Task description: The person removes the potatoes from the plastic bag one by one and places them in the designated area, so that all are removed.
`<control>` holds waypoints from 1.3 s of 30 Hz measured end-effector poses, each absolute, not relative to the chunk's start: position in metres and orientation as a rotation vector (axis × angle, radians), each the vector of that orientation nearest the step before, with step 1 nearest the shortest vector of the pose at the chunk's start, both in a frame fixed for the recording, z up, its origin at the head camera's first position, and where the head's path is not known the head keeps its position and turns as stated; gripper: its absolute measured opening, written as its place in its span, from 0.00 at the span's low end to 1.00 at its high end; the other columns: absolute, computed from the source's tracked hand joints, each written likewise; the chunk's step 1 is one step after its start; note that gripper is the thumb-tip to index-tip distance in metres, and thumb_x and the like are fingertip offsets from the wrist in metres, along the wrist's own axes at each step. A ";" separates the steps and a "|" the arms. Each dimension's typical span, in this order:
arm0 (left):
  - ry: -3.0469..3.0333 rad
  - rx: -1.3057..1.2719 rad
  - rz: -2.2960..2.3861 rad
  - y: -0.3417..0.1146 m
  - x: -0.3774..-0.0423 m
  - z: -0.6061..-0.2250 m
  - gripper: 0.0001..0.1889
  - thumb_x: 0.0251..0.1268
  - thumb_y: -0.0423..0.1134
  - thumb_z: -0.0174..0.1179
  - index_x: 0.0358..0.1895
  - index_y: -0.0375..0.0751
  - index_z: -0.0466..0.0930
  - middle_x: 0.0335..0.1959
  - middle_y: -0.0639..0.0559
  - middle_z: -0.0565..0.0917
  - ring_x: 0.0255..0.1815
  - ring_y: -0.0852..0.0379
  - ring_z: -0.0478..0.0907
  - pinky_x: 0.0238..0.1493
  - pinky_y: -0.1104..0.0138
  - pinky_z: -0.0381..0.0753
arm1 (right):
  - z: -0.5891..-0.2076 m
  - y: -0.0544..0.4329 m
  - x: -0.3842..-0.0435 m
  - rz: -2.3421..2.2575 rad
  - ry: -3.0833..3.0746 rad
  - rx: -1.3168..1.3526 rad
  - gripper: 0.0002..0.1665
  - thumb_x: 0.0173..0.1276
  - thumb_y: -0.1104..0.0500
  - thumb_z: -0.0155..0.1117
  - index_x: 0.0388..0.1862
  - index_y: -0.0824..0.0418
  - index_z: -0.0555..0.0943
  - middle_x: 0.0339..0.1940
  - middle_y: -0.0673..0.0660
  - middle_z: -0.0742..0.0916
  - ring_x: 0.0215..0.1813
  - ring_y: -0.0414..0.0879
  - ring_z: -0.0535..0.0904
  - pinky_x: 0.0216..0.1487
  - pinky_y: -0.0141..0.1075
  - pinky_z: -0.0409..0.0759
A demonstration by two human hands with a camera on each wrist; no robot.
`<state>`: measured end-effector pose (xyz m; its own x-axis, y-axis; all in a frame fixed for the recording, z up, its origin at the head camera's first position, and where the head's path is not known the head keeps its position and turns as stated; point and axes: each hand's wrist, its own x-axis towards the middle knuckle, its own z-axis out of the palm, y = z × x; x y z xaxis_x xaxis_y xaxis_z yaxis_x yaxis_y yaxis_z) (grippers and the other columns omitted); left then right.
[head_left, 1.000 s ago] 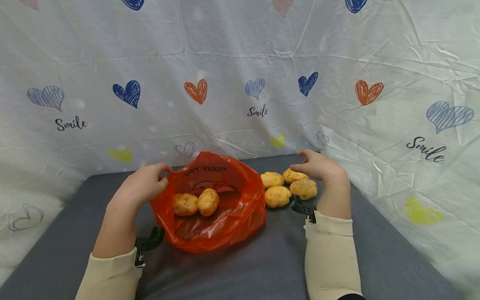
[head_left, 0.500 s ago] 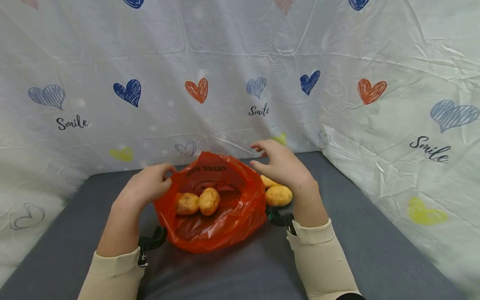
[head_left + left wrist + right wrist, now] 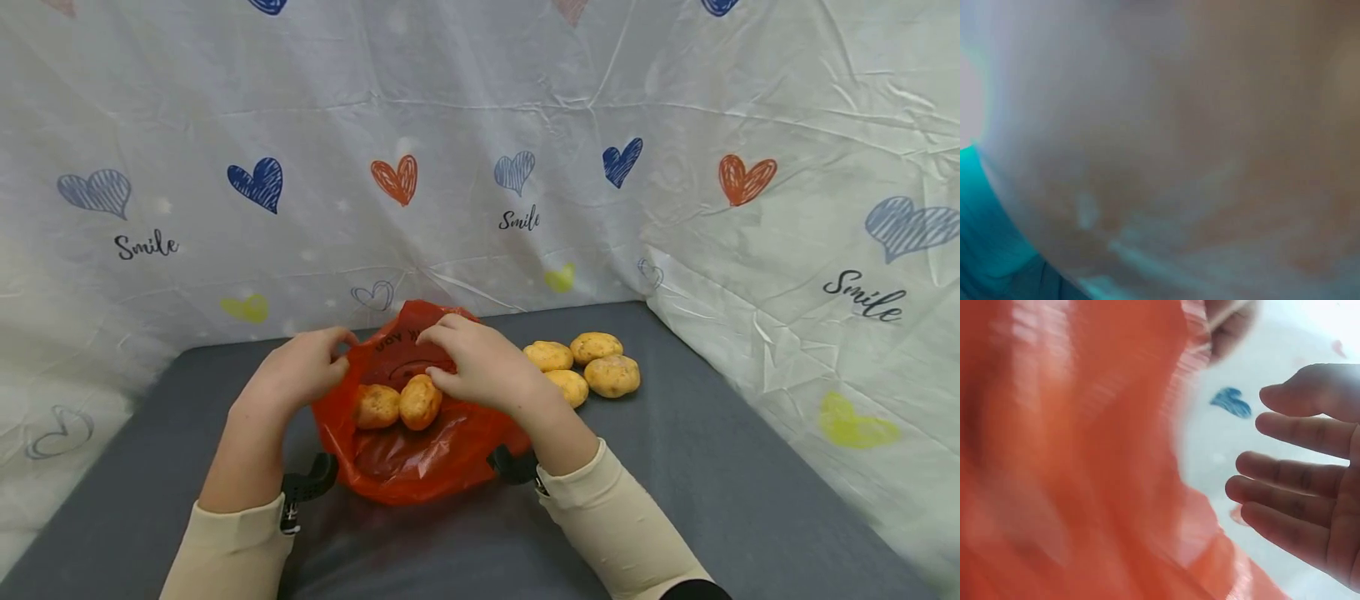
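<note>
A red plastic bag (image 3: pixel 405 477) with dark lettering lies with its mouth wide, facing the head camera. Two potatoes sit inside it, a left potato (image 3: pixel 377 407) and a right potato (image 3: pixel 420 403), side by side. My left hand (image 3: pixel 300 367) pinches the bag's upper left rim; its fingers (image 3: pixel 1230 334) also show at the bag's edge in the right wrist view. Over the bag's right part hovers my right hand (image 3: pixel 480 360), its fingers spread and holding nothing. In the head view its thumb overlaps the right potato. Blurred film fills most of the left wrist view.
To the right of the bag, several loose potatoes (image 3: pixel 612 377) lie grouped on the grey tabletop (image 3: pixel 720 500). Behind the table hangs a white curtain (image 3: pixel 442 75) printed with hearts. Each wrist carries a dark camera mount (image 3: pixel 311 477).
My right hand has moved left from over the loose potatoes to above the bag's mouth. The left hand keeps its hold on the rim, shifting very slightly right.
</note>
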<state>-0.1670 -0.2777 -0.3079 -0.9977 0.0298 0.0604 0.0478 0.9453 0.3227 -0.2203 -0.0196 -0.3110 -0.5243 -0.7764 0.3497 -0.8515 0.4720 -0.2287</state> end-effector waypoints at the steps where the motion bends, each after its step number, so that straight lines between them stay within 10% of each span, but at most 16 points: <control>1: -3.044 -0.061 -0.506 -0.278 -0.167 -0.308 0.19 0.72 0.35 0.49 0.63 0.36 0.77 0.36 0.46 0.82 0.31 0.50 0.75 0.32 0.57 0.74 | -0.313 -0.023 -0.220 0.543 -2.527 1.432 0.19 0.72 0.56 0.67 0.60 0.57 0.82 0.55 0.54 0.82 0.52 0.44 0.78 0.55 0.36 0.77; 8: -3.041 -0.046 -0.503 -0.277 -0.166 -0.308 0.20 0.73 0.35 0.50 0.63 0.36 0.77 0.40 0.45 0.83 0.33 0.49 0.76 0.34 0.56 0.75 | -0.335 -0.045 -0.224 0.316 -2.740 1.417 0.25 0.70 0.54 0.69 0.65 0.57 0.81 0.53 0.53 0.82 0.46 0.43 0.78 0.53 0.35 0.77; 16: -3.054 -0.030 -0.511 -0.276 -0.164 -0.309 0.20 0.73 0.36 0.49 0.64 0.38 0.77 0.38 0.46 0.82 0.32 0.49 0.75 0.33 0.57 0.74 | -0.364 -0.062 -0.228 0.139 -3.014 1.353 0.38 0.69 0.49 0.72 0.76 0.52 0.71 0.63 0.54 0.83 0.63 0.47 0.79 0.64 0.42 0.75; 24: -3.040 -0.036 -0.516 -0.275 -0.163 -0.306 0.19 0.73 0.35 0.49 0.63 0.38 0.77 0.36 0.47 0.81 0.31 0.50 0.75 0.32 0.57 0.74 | -0.377 -0.067 -0.231 0.146 -3.145 1.378 0.47 0.69 0.50 0.72 0.83 0.39 0.61 0.56 0.52 0.85 0.50 0.43 0.80 0.57 0.41 0.78; 39: -3.044 -0.027 -0.522 -0.274 -0.163 -0.306 0.19 0.73 0.35 0.50 0.63 0.38 0.77 0.39 0.45 0.82 0.31 0.50 0.75 0.32 0.58 0.74 | -0.364 -0.058 -0.231 0.225 -3.095 1.415 0.43 0.70 0.49 0.71 0.80 0.41 0.63 0.61 0.51 0.83 0.57 0.45 0.79 0.62 0.42 0.76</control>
<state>-0.1630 -0.2742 -0.3059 -0.9985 0.0085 0.0549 0.0263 0.9428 0.3324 -0.2307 -0.0578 -0.3640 -0.6261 -0.7569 -0.1873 -0.7218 0.6535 -0.2280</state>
